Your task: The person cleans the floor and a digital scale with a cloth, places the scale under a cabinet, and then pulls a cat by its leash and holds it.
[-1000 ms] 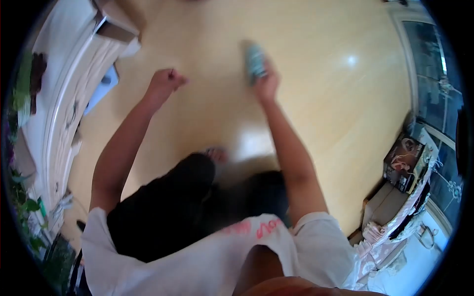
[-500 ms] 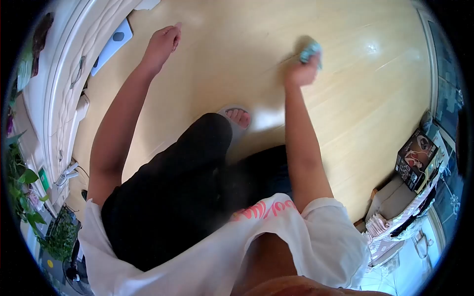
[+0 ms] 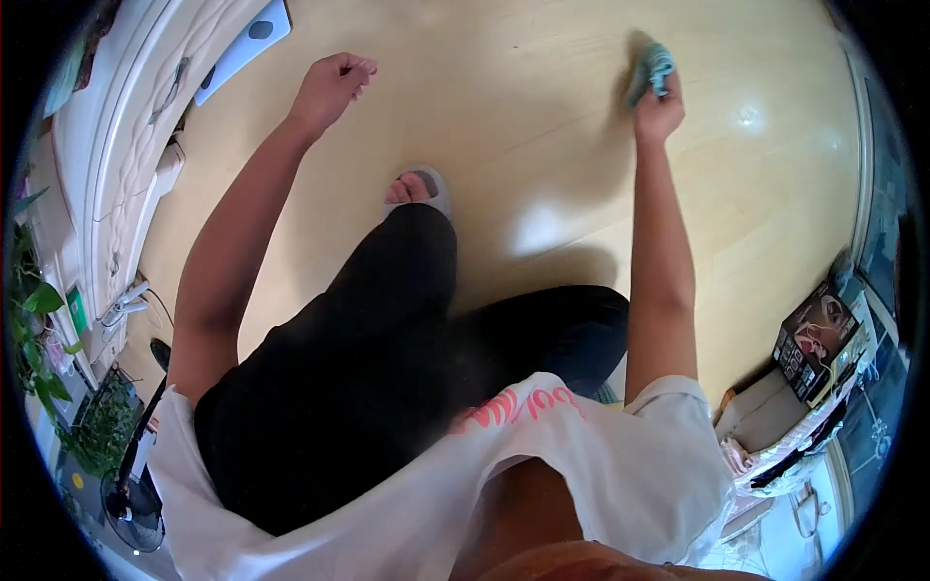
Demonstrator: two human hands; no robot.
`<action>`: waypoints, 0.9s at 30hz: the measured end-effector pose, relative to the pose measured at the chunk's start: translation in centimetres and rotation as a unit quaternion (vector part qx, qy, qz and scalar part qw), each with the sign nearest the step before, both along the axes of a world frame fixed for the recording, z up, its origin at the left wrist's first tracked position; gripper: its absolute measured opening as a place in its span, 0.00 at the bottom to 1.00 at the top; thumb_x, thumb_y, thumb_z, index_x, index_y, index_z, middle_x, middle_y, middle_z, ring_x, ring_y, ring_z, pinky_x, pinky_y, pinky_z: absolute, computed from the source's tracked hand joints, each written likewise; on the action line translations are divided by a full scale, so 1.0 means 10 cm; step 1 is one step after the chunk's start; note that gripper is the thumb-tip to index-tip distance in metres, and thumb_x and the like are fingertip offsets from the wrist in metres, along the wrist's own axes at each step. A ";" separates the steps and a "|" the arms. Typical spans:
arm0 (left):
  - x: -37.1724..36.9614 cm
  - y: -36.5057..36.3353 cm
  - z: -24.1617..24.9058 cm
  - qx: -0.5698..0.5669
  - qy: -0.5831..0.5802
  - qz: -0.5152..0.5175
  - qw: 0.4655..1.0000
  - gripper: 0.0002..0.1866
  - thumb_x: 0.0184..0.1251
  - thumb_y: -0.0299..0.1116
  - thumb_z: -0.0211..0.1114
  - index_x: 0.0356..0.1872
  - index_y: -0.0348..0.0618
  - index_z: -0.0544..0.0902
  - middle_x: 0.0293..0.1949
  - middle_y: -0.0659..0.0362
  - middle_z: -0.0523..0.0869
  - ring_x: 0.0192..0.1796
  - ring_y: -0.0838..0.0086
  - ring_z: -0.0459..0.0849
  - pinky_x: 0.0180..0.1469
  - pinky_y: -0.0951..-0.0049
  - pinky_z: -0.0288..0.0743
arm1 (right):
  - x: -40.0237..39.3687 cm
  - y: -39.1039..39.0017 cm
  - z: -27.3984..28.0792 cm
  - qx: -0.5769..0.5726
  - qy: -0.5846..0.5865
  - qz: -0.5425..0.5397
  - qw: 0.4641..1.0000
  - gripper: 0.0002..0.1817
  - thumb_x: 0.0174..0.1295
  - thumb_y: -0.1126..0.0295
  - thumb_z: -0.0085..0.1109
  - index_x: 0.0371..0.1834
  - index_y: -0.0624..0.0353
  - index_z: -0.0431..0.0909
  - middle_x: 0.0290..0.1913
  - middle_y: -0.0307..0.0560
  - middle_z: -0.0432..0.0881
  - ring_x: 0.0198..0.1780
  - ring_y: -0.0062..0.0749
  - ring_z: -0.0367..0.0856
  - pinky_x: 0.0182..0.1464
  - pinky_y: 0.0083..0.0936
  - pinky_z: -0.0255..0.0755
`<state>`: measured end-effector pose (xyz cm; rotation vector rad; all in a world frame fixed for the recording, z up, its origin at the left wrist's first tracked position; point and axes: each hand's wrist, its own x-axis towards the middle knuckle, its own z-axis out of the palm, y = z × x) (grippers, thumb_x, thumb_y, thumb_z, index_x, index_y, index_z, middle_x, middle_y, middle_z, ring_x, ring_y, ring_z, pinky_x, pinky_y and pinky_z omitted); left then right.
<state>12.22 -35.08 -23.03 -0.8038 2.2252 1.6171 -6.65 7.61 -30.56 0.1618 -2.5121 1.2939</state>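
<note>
A bunched green-blue cloth (image 3: 651,76) is gripped in my right hand (image 3: 661,116), out over the wood-look floor (image 3: 484,87) at the upper right. The cloth's shadow falls on the boards right beside it. On the other side, my left hand (image 3: 331,95) hangs above the floor with its fingers curled in and nothing showing in them. Below and between the hands, my foot stands on the floor in a light slipper (image 3: 434,186). My bent knees in dark trousers fill the middle of the view.
White furniture with moulded fronts (image 3: 136,136) lines the left, with a pale blue-white flat object (image 3: 242,48) beside it. Green plants (image 3: 102,421) and a small fan (image 3: 134,513) stand lower left. At right are a printed box (image 3: 819,339), a grey bin-like container (image 3: 765,412) and glass doors (image 3: 882,194).
My right hand has moved the cloth up and to the right. My left hand has shifted slightly, its fingers still curled. The slippered foot now shows further left, and my other knee has spread right.
</note>
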 end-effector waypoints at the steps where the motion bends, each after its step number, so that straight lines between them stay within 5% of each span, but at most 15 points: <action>1: 0.00 -0.03 0.01 -0.012 -0.008 -0.002 1.000 0.13 0.71 0.38 0.64 0.40 0.35 0.84 0.30 0.64 0.82 0.31 0.81 0.76 0.37 0.77 0.73 | -0.17 0.07 -0.07 0.067 0.001 -0.048 0.997 0.20 0.63 0.76 0.50 0.58 0.62 0.81 0.54 0.54 0.86 0.54 0.42 0.85 0.57 0.31 0.76; 4: 0.01 -0.10 -0.07 -0.016 -0.028 0.018 0.999 0.13 0.68 0.39 0.68 0.37 0.36 0.84 0.29 0.65 0.82 0.30 0.82 0.75 0.35 0.78 0.71 | -0.45 -0.16 -0.15 0.091 -0.023 -0.053 0.994 0.22 0.61 0.74 0.50 0.59 0.59 0.81 0.53 0.55 0.86 0.51 0.45 0.86 0.55 0.33 0.77; 7: -0.07 -0.14 -0.05 -0.046 -0.028 0.012 0.998 0.13 0.65 0.39 0.71 0.34 0.37 0.84 0.27 0.66 0.81 0.29 0.83 0.75 0.34 0.79 0.70 | 0.00 -0.92 -0.23 0.095 -0.089 0.103 0.986 0.23 0.61 0.73 0.53 0.61 0.60 0.79 0.59 0.58 0.82 0.58 0.45 0.82 0.60 0.36 0.73; 11: -0.27 -0.17 -0.04 -0.058 -0.015 0.032 0.998 0.13 0.64 0.38 0.72 0.32 0.37 0.84 0.26 0.65 0.81 0.29 0.82 0.75 0.33 0.79 0.70 | 1.40 -1.62 -0.12 0.182 -0.005 0.389 0.903 0.30 0.52 0.81 0.60 0.62 0.47 0.79 0.66 0.42 0.77 0.70 0.44 0.72 0.65 0.38 0.72; 13: -0.32 -0.12 -0.05 -0.068 -0.029 0.035 0.997 0.12 0.66 0.36 0.70 0.31 0.36 0.84 0.26 0.65 0.82 0.30 0.81 0.76 0.34 0.77 0.72 | 1.64 -1.73 0.00 0.101 -0.026 0.445 0.890 0.30 0.56 0.78 0.53 0.65 0.46 0.77 0.68 0.44 0.76 0.72 0.43 0.70 0.69 0.43 0.68; 17: -0.33 -0.10 -0.35 -0.102 0.042 0.019 0.994 0.12 0.74 0.35 0.62 0.36 0.34 0.83 0.28 0.60 0.84 0.32 0.77 0.80 0.39 0.74 0.75 | 1.05 -1.42 0.10 -0.087 -0.214 0.383 0.894 0.31 0.56 0.83 0.53 0.66 0.49 0.77 0.68 0.46 0.76 0.71 0.43 0.71 0.69 0.38 0.68; 20: -0.31 -0.09 -0.44 -0.161 0.092 0.018 0.983 0.13 0.77 0.35 0.57 0.37 0.35 0.81 0.28 0.57 0.84 0.32 0.75 0.81 0.40 0.72 0.76 | -0.13 -0.75 0.13 0.066 -0.119 0.219 0.966 0.23 0.69 0.78 0.45 0.67 0.69 0.72 0.64 0.46 0.80 0.63 0.39 0.78 0.66 0.32 0.69; 22: -0.33 -0.11 -0.48 -0.187 0.111 0.016 0.976 0.13 0.78 0.36 0.56 0.36 0.36 0.79 0.27 0.56 0.82 0.30 0.74 0.79 0.38 0.72 0.75 | -0.96 -0.26 0.03 0.003 -0.066 0.086 0.994 0.24 0.64 0.79 0.47 0.63 0.62 0.77 0.59 0.53 0.83 0.59 0.38 0.82 0.62 0.31 0.72; 24: -0.35 -0.17 -0.52 -0.199 0.097 0.004 0.975 0.14 0.79 0.36 0.55 0.34 0.36 0.77 0.27 0.56 0.80 0.29 0.74 0.77 0.37 0.71 0.74 | -1.50 0.00 0.10 0.079 -0.030 -0.033 0.996 0.22 0.64 0.77 0.49 0.62 0.60 0.79 0.57 0.53 0.84 0.57 0.38 0.82 0.60 0.31 0.74; 26: -0.35 -0.24 -0.52 -0.196 0.073 -0.004 0.978 0.14 0.79 0.36 0.55 0.33 0.37 0.76 0.26 0.56 0.78 0.29 0.73 0.75 0.36 0.70 0.72 | -1.69 -0.02 -0.45 0.070 -0.039 0.020 0.997 0.21 0.65 0.76 0.51 0.61 0.60 0.78 0.57 0.52 0.84 0.57 0.38 0.82 0.60 0.31 0.74; 27: -0.36 -0.27 -0.50 -0.187 0.056 -0.005 0.981 0.14 0.79 0.36 0.54 0.33 0.37 0.75 0.26 0.56 0.77 0.29 0.72 0.74 0.36 0.70 0.71 | -1.42 -0.35 -0.35 -0.106 -0.145 0.081 0.980 0.23 0.64 0.76 0.51 0.64 0.58 0.76 0.59 0.52 0.82 0.59 0.40 0.81 0.61 0.32 0.73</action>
